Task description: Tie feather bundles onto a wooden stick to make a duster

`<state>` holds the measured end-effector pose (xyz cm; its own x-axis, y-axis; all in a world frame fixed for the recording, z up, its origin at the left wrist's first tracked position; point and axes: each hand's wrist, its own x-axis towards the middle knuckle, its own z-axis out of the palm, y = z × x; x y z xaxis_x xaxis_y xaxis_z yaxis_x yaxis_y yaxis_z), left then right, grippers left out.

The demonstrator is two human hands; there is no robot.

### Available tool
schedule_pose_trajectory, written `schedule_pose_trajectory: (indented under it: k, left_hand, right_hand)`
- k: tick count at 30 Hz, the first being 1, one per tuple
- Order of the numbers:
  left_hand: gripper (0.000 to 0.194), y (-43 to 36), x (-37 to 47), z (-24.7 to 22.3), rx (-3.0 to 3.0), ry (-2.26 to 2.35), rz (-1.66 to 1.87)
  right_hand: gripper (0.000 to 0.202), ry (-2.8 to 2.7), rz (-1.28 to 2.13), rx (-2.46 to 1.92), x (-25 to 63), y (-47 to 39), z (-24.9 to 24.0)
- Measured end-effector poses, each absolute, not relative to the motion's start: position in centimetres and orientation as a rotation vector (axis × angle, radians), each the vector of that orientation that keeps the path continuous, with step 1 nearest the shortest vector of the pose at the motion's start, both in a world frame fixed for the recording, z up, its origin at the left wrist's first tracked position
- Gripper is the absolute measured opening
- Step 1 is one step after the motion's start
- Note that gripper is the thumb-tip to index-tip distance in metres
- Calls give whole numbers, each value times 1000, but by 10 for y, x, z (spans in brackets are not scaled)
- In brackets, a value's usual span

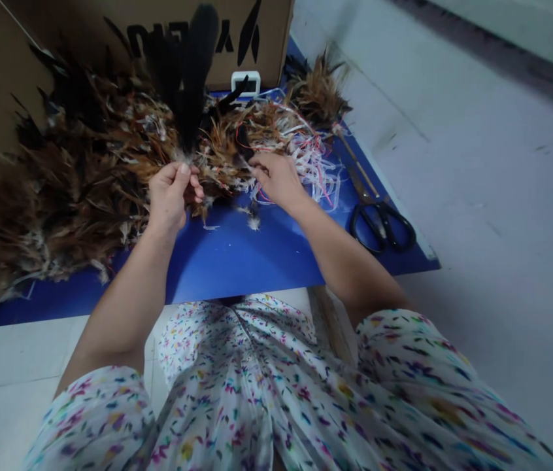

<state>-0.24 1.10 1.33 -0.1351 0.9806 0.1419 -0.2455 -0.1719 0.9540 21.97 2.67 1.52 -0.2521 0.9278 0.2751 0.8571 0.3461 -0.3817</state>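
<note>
My left hand is closed in a pinch around the base of a bunch of long black feathers, which stand upright above it. To its right, my right hand pinches the pale quill of a smaller dark feather at the edge of the pile. A large heap of brown feathers spreads over the left and back of the blue tabletop. White and pink strings lie tangled just beyond my right hand. One small loose feather rests in front of the heap.
Black-handled scissors and a thin stick lie at the table's right side. Another feather clump sits at the back right. A cardboard box stands behind, with a small white device before it. A wall borders the right.
</note>
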Motion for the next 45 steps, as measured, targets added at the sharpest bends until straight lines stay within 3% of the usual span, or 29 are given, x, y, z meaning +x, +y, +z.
schedule_pose_trajectory:
  k: [3, 10, 17, 26, 35, 45]
  left_hand:
    - [23, 9, 1, 10, 1056, 1004, 1411]
    - [29, 17, 1, -7, 1146, 1059, 1316]
    - [24, 23, -2, -12, 1120, 1074, 1364]
    - [25, 22, -4, -10, 1253, 1166, 1357]
    - [26, 25, -7, -15, 1292, 1141, 1356]
    - [26, 26, -8, -16, 1265, 1125, 1390]
  right_hand:
    - [52, -2200, 277, -1482, 221, 29, 14]
    - [38, -2236, 183, -1571, 225, 31, 5]
    - [38, -2269, 105, -1694, 216, 35, -1]
    - [30, -1860, 225, -1381, 232, 48, -11]
    - [49, -1489, 734, -1140, 236, 64, -26]
    - [62, -1590, 734, -1136, 233, 45, -1]
